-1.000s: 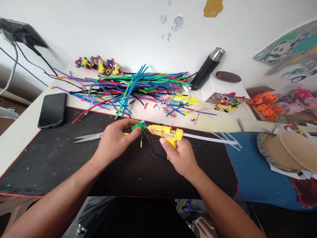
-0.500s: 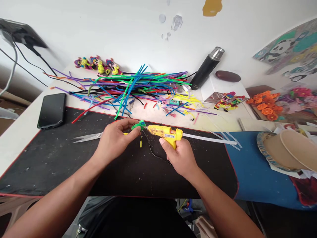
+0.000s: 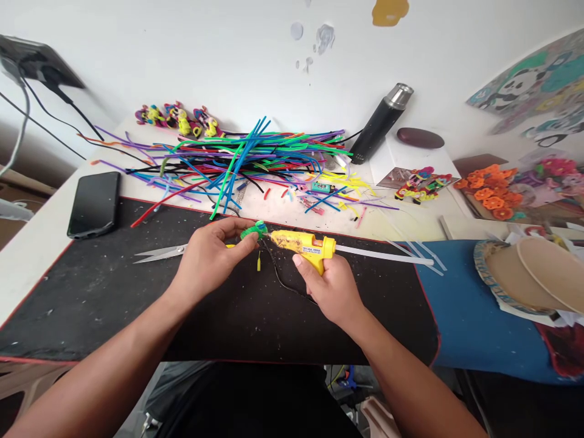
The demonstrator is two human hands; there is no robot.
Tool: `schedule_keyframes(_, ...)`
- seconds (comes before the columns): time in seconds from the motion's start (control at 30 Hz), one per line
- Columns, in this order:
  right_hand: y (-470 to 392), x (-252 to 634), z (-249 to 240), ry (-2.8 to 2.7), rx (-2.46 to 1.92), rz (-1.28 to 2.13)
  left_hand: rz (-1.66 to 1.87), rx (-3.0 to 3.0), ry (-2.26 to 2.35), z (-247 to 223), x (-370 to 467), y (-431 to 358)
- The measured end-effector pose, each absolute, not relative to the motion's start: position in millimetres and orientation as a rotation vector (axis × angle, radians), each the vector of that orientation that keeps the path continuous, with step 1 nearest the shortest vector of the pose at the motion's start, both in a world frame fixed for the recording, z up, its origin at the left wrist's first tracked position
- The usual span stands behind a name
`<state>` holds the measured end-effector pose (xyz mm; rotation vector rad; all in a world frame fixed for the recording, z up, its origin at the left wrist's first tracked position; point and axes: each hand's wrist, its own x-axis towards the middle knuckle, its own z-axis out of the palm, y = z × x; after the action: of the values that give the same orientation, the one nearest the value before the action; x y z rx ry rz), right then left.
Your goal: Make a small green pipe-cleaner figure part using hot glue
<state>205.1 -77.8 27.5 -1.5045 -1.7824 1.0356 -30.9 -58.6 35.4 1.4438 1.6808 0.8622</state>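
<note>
My left hand (image 3: 207, 258) pinches a small green pipe-cleaner piece (image 3: 253, 230) with a bit of blue on top. In my right hand (image 3: 332, 285) is a yellow hot glue gun (image 3: 298, 242), its nozzle pointing left at the green piece, touching or nearly so. A long clear glue stick (image 3: 383, 253) juts out of the gun's back end. Scissors (image 3: 160, 253) lie partly hidden beneath my left hand, blades to the left. A tiny yellow piece (image 3: 258, 261) rests on the black mat (image 3: 114, 304) below the green piece.
Behind the mat lies a heap of coloured pipe cleaners (image 3: 246, 158). A phone (image 3: 94, 204) is at left, a black thermos (image 3: 382, 125) leans at the back. Finished pipe-cleaner figures (image 3: 422, 185), orange flowers (image 3: 490, 191) and a round container (image 3: 515, 277) stand at right. The gun's cord (image 3: 283, 281) crosses the mat.
Almost nothing differs. The view has shifted very slightly, and both hands keep the same hold on the green piece and the glue gun.
</note>
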Motion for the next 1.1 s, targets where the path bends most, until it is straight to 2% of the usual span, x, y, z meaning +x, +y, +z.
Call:
schedule_keyframes(0.3, -78, 205, 25, -1.739, -1.546, 1.119, 0.859, 1.559, 1.791, 35, -30, -58)
schedule_keyframes(0.6, -82, 211, 9, -1.413, -1.548, 1.508, 0.897, 1.387, 1.841, 44, -44, -53)
schedule_keyframes(1.1, -80, 199, 21, -1.614, -1.5, 1.235, 0.832, 1.494, 1.739, 41, -31, -54)
